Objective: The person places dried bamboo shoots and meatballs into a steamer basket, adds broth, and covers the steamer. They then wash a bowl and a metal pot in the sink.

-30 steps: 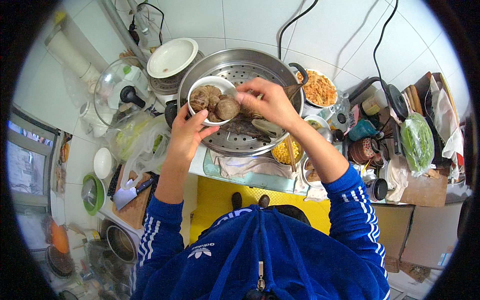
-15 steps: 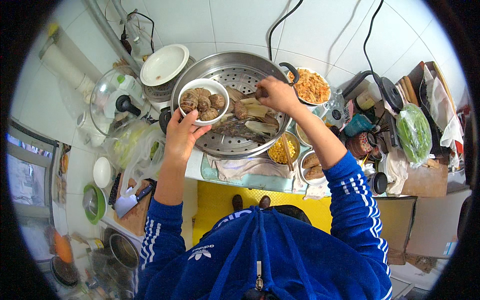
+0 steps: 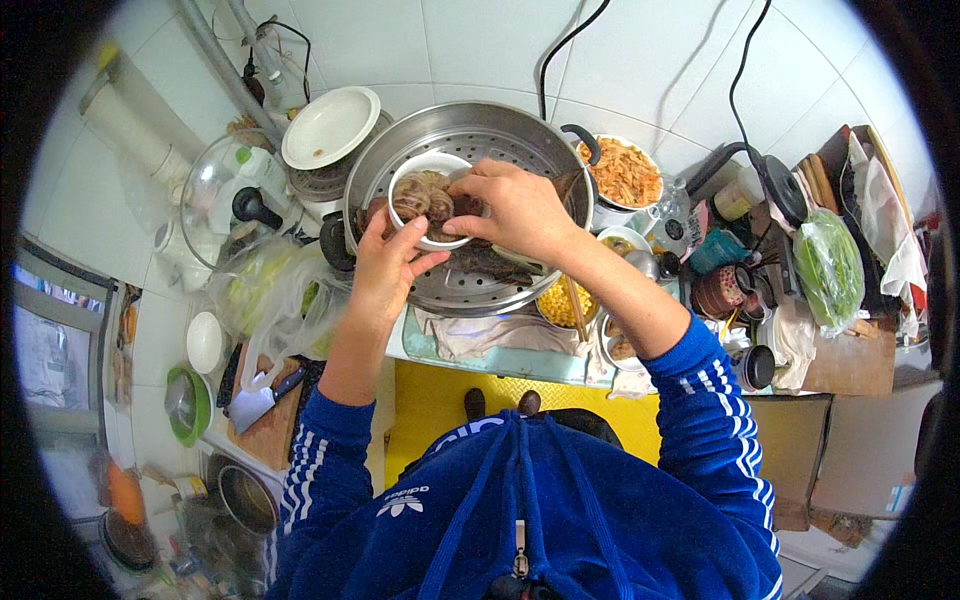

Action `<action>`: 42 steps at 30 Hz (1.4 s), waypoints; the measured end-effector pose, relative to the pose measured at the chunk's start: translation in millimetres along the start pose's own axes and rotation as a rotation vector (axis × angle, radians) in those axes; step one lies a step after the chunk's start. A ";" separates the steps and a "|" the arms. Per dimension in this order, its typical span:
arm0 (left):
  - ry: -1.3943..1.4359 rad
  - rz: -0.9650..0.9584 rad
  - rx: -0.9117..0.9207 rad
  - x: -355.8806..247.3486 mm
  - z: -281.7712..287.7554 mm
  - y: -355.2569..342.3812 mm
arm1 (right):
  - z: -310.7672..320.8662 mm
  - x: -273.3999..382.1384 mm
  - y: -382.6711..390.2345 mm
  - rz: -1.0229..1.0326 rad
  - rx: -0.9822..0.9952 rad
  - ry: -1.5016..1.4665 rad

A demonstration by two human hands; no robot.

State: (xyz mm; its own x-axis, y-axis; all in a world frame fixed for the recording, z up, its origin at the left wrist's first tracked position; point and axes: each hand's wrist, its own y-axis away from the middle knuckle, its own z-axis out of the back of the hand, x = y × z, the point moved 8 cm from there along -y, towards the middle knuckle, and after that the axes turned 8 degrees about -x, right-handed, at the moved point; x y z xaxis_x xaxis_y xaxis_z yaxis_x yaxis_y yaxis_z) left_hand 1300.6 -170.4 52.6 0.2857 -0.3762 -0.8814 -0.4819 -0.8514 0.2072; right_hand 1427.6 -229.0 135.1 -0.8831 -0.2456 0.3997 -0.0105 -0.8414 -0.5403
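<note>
My left hand (image 3: 388, 270) is closed on a white bowl (image 3: 428, 164), thumb over its near rim, holding it above the left part of a large metal steamer tray (image 3: 372, 160). Several brown, ringed taros (image 3: 424, 196) lie in the bowl. Over the bowl's right side is my right hand (image 3: 515, 212), its fingers and thumb closed around a dark taro that they partly hide. Below both hands, dark, limp strips that look like cooked eggplant (image 3: 485, 262) lie on the perforated tray, mostly covered by the bowl and my right hand.
Behind the tray's right handle stands a bowl of orange-brown shredded food (image 3: 622, 172). A bowl of corn kernels (image 3: 560, 303) with chopsticks sits at the front right. A white plate (image 3: 330, 128) is at the back left. A cleaver (image 3: 250, 405) lies on a board at left.
My right hand has moved left from the tray to the bowl, bringing a taro with it. My left hand has shifted the bowl slightly to the right.
</note>
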 end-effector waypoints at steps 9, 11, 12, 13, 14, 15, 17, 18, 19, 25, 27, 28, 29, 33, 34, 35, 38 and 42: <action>0.022 0.030 0.036 10.5 -6.9 0.9 | -17.3 -22.1 -2.5 -0.129 0.135 0.117; 0.037 0.022 0.043 8.0 -7.5 -0.4 | -7.7 -27.5 -5.1 -0.180 0.096 0.015; 0.046 0.023 0.047 7.3 -7.7 -0.4 | -1.3 -30.3 -8.6 -0.196 0.077 -0.073; 0.056 0.008 0.051 5.0 -7.3 -0.6 | 3.8 -35.4 -11.6 -0.241 0.078 -0.144; 0.065 -0.002 0.056 3.5 -7.2 -0.5 | 9.8 -37.6 -14.0 -0.256 0.060 -0.214; 0.078 -0.020 0.062 1.6 -7.1 -0.5 | 17.2 -40.2 -14.9 -0.267 0.037 -0.244; 0.086 -0.018 0.068 2.0 -5.8 -0.2 | 21.8 -49.4 -15.6 -0.357 0.056 -0.335; 0.088 -0.025 0.067 2.0 -4.5 -0.1 | 24.0 -50.9 -15.4 -0.358 0.050 -0.391; 0.091 -0.036 0.084 1.7 -4.7 -0.3 | 28.6 -54.5 -15.7 -0.346 0.019 -0.359; 0.081 -0.020 0.018 2.7 14.0 -1.0 | 12.9 -105.2 -3.8 -0.373 -0.015 -0.016; 0.083 -0.017 0.018 2.1 17.0 -0.1 | -12.3 -123.5 5.5 -0.380 0.018 0.075; 0.086 -0.014 0.015 1.9 18.3 0.3 | -25.3 -131.1 12.1 -0.387 0.029 0.143; 0.088 -0.005 0.016 2.1 18.9 0.7 | -37.1 -141.4 19.2 -0.436 0.059 0.233; 0.091 -0.008 0.006 0.9 19.3 2.9 | -67.3 -151.7 33.8 -0.412 0.194 0.283; 0.092 -0.009 0.012 0.4 18.2 3.7 | -65.9 -150.8 34.1 -0.416 0.212 0.282; 0.096 -0.015 0.015 -0.4 16.9 4.8 | -62.7 -148.0 33.7 -0.430 0.232 0.287; 0.083 0.012 0.023 1.4 11.2 8.9 | -34.5 -116.9 21.1 -0.370 0.101 0.222; 0.044 -0.022 0.022 -2.6 4.4 12.1 | 1.4 -40.7 1.3 -0.054 -0.015 -0.258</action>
State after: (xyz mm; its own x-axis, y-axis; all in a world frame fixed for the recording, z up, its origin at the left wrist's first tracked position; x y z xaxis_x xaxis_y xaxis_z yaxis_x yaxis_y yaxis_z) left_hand 1290.4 -178.1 55.5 0.3320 -0.3736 -0.8661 -0.4932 -0.8515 0.1782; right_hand 1464.1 -220.8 119.2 -0.7324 -0.3170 0.6026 -0.0630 -0.8497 -0.5236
